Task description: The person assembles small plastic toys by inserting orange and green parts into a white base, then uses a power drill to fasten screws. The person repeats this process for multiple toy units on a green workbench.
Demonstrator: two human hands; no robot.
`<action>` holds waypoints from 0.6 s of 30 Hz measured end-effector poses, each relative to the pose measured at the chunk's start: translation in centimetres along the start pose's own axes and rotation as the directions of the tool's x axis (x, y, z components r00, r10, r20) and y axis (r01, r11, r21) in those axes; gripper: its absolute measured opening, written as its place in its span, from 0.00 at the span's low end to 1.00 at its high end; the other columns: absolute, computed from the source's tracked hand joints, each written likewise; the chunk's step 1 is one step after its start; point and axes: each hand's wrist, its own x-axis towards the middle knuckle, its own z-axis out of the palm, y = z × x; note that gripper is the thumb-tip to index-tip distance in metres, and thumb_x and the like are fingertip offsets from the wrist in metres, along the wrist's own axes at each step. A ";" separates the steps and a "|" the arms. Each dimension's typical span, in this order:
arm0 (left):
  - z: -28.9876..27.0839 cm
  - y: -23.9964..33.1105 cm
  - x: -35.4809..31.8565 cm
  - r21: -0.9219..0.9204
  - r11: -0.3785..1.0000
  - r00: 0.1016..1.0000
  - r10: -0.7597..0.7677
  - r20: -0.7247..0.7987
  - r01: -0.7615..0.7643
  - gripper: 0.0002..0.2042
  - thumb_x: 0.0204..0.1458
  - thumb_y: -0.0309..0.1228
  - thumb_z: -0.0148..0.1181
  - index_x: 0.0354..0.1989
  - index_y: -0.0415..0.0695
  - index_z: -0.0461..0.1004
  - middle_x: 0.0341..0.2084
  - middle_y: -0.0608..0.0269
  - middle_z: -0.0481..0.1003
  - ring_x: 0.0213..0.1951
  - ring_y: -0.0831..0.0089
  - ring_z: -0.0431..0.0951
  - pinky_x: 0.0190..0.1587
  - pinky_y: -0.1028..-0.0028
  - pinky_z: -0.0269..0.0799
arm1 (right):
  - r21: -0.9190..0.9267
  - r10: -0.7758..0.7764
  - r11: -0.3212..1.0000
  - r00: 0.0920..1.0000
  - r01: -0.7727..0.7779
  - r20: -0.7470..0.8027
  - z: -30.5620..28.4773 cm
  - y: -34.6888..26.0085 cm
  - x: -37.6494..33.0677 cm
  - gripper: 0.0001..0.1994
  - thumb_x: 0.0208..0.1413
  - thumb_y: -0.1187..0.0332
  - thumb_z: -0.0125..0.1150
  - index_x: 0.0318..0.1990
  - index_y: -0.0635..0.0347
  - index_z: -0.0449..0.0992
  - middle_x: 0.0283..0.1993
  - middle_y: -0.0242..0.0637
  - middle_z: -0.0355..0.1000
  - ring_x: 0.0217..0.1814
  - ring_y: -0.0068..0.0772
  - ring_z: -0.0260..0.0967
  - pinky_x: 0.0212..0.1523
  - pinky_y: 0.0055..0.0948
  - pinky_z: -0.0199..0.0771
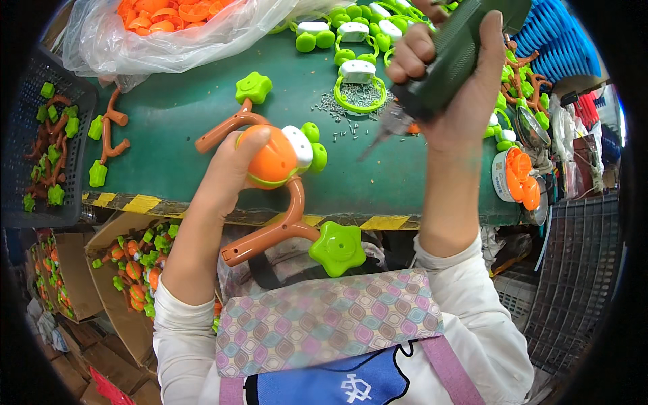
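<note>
The orange, round-bodied plastic toy (273, 162), with white and lime-green parts on one side and curved brown arms ending in green star-shaped pieces, sits at the near edge of the dark green worktable (189, 115), gripped around its body by the left hand (233, 169). The right hand (449, 74) is wrapped tight about a dark green electric screwdriver (449, 57), its tip hanging just right of the toy, apart from it. This looks like the fastening step; the next move calls for lining the bit squarely on a screw hole. Small loose metal screws (351, 108) lie scattered beyond, near white-and-green subassemblies (358, 74). A clear bag of orange shells (169, 20) lies farther back, a dark basket of brown-and-green arms (47, 135) at left, cardboard cartons (128, 270) below.
</note>
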 end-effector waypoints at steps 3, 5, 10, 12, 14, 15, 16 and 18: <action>-0.7 0.5 -0.2 -0.077 0.997 0.999 -0.011 -0.048 0.007 0.27 0.59 0.49 0.60 0.58 0.43 0.69 0.49 0.56 0.75 0.47 0.66 0.82 0.43 0.60 0.85 | -0.437 0.039 0.891 0.980 -0.123 -0.197 -2.7 -0.7 -2.2 0.35 0.68 0.39 0.46 0.59 0.70 0.64 0.31 0.36 0.69 0.23 0.28 0.69 0.25 0.29 0.73; -0.1 1.2 -0.5 -0.105 0.994 0.993 -0.002 -0.116 -0.010 0.30 0.58 0.53 0.60 0.58 0.39 0.68 0.49 0.54 0.76 0.47 0.65 0.81 0.43 0.59 0.83 | -0.620 0.029 0.756 0.958 -0.208 -0.286 -5.4 0.5 -4.6 0.31 0.66 0.44 0.55 0.58 0.67 0.65 0.30 0.35 0.70 0.22 0.28 0.71 0.24 0.30 0.75; -0.1 2.9 -0.5 -0.213 0.976 0.997 -0.051 -0.062 0.037 0.29 0.59 0.53 0.58 0.58 0.41 0.68 0.49 0.54 0.76 0.44 0.63 0.82 0.38 0.60 0.85 | -0.710 -0.058 0.651 0.914 -0.270 -0.400 -10.9 1.4 -8.5 0.25 0.63 0.53 0.64 0.54 0.66 0.69 0.27 0.34 0.70 0.22 0.26 0.71 0.28 0.27 0.74; 0.0 3.4 -0.7 -0.200 0.979 0.997 -0.055 -0.045 0.045 0.29 0.59 0.54 0.58 0.57 0.42 0.68 0.49 0.54 0.76 0.44 0.63 0.82 0.36 0.61 0.85 | -0.805 -0.174 0.506 0.878 -0.309 -0.446 -11.8 0.6 -8.8 0.28 0.59 0.55 0.69 0.57 0.67 0.69 0.34 0.39 0.74 0.32 0.31 0.74 0.37 0.30 0.75; 0.3 3.9 -0.9 -0.156 0.987 0.997 -0.040 -0.059 0.031 0.29 0.59 0.54 0.58 0.56 0.42 0.68 0.47 0.55 0.76 0.44 0.64 0.82 0.35 0.63 0.85 | -0.974 -0.664 -0.215 0.742 -0.076 0.089 -10.9 0.7 -8.3 0.31 0.55 0.56 0.73 0.59 0.67 0.69 0.44 0.44 0.74 0.44 0.36 0.73 0.45 0.33 0.74; 0.5 3.9 -0.9 -0.085 0.996 0.997 0.014 -0.074 -0.021 0.29 0.58 0.54 0.59 0.56 0.41 0.68 0.46 0.56 0.76 0.45 0.64 0.82 0.34 0.63 0.85 | -0.932 -0.659 -0.362 0.703 0.015 0.267 -9.6 0.9 -8.1 0.33 0.52 0.57 0.75 0.60 0.67 0.68 0.50 0.46 0.72 0.51 0.38 0.70 0.49 0.35 0.72; 0.8 3.9 -1.0 -0.014 0.997 0.994 0.070 -0.087 -0.071 0.29 0.58 0.55 0.59 0.55 0.41 0.68 0.45 0.56 0.75 0.45 0.65 0.81 0.33 0.63 0.85 | -0.856 -0.633 -0.510 0.639 0.080 0.437 -8.3 0.9 -7.8 0.36 0.50 0.58 0.77 0.62 0.66 0.67 0.56 0.47 0.69 0.57 0.41 0.68 0.54 0.37 0.71; 1.5 3.5 -1.3 0.076 0.985 0.982 0.163 -0.095 -0.156 0.29 0.57 0.53 0.62 0.52 0.39 0.68 0.44 0.57 0.74 0.46 0.68 0.79 0.38 0.66 0.83 | -0.851 -0.376 -0.272 0.764 0.450 0.525 -4.9 1.5 -7.2 0.38 0.45 0.63 0.79 0.63 0.64 0.67 0.65 0.47 0.65 0.65 0.44 0.63 0.61 0.41 0.67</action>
